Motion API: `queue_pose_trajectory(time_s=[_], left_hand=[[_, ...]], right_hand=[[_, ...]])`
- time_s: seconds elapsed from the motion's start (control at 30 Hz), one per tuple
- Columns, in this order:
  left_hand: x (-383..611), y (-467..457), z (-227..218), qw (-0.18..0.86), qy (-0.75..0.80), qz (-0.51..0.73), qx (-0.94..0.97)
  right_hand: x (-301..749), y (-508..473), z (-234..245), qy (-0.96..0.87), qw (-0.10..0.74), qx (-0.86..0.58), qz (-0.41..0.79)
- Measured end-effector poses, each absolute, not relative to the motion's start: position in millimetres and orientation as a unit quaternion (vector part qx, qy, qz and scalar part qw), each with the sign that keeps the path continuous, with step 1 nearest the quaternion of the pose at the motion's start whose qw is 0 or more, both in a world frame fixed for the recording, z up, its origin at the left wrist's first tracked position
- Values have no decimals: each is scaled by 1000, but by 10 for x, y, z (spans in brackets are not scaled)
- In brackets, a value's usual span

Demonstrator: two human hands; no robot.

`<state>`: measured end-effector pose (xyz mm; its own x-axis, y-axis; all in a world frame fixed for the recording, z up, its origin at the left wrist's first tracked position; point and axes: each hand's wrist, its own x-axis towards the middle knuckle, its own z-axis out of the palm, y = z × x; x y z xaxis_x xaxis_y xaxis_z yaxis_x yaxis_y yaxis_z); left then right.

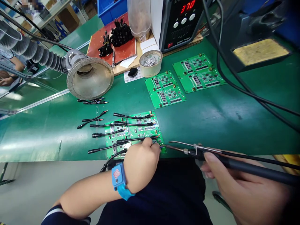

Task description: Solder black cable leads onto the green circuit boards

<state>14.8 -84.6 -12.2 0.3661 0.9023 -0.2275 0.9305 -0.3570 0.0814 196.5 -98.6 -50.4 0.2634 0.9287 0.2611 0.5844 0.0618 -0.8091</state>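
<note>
- Left hand [142,165]: curled down on the near edge of the green circuit board panel [142,126], fingers closed; whether they pinch a lead cannot be told, as the fingertips are hidden. A blue wrist strap [118,181] circles the wrist
- Right hand [241,184]: wrapped closed around two black handles of the soldering tweezers [225,159]; their two thin metal tips stand slightly apart, just right of the left hand, at the panel's corner. Contact with the panel cannot be told
- Under and beyond the left hand: one panel, crossed by about five black probe leads [133,125]
- Left of the grip: two loose leads [92,120] on the green bench mat [211,125], and a small bundle of leads [92,101] farther off, below the fume extractor hood [90,78]
- Beyond the right hand, well apart from the tips: two more panels [165,89] [199,72]
- Far edge, beyond both hands: one soldering station [180,22] reading 370, one round tin of solder scraps [150,63]
- Near bench edge: runs just below the left hand, with the forearm crossing it
- Right of the tips: the mat continues to the bench's right side, crossed higher up by black cables [243,87]
</note>
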Motion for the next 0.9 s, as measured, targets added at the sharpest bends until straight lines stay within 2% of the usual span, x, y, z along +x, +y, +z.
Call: queue_pose_trajectory(time_s=[0.33,0.53,0.9], left_hand=[[297,-796,-13,78,557,-157,812],[309,-790,-11,70,556,-160,813],[295,-801,9,64,574,-148,803]], right_hand=[[1940,-1012,-506,-577,457,-645,207],[2029,-1090,-619,-459,481,-699,264],[1929,-939,-482,-568,475,-633,225]])
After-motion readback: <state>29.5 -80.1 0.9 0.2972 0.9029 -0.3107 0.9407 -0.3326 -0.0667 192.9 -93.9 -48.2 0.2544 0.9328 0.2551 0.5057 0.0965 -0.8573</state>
